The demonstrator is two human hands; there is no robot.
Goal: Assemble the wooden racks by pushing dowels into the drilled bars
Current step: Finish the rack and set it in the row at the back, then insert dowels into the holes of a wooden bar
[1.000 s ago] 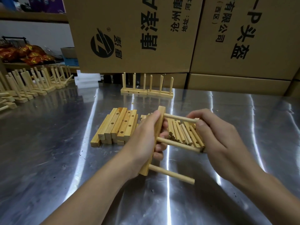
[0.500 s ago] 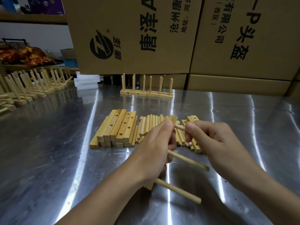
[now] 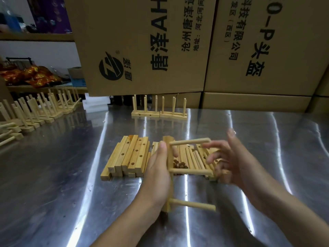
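Note:
My left hand (image 3: 157, 177) grips a drilled wooden bar (image 3: 170, 189) held on end above the steel table. Three dowels stick out of the bar to the right: a top dowel (image 3: 189, 141), a middle dowel (image 3: 191, 171) and a bottom dowel (image 3: 193, 204). My right hand (image 3: 231, 161) hovers just right of the dowel tips with fingers spread and blurred, holding nothing. Behind the hands lie a stack of drilled bars (image 3: 129, 155) and a pile of loose dowels (image 3: 193, 157).
Two finished racks (image 3: 159, 114) stand upright near the back of the table (image 3: 53, 184). Several more finished racks (image 3: 35, 111) line the far left. Large cardboard boxes (image 3: 178, 50) wall off the back edge.
The right hand has let go of the top dowel and opened, drawing back to the right. The left hand has turned the bar more upright, all three dowels now seated.

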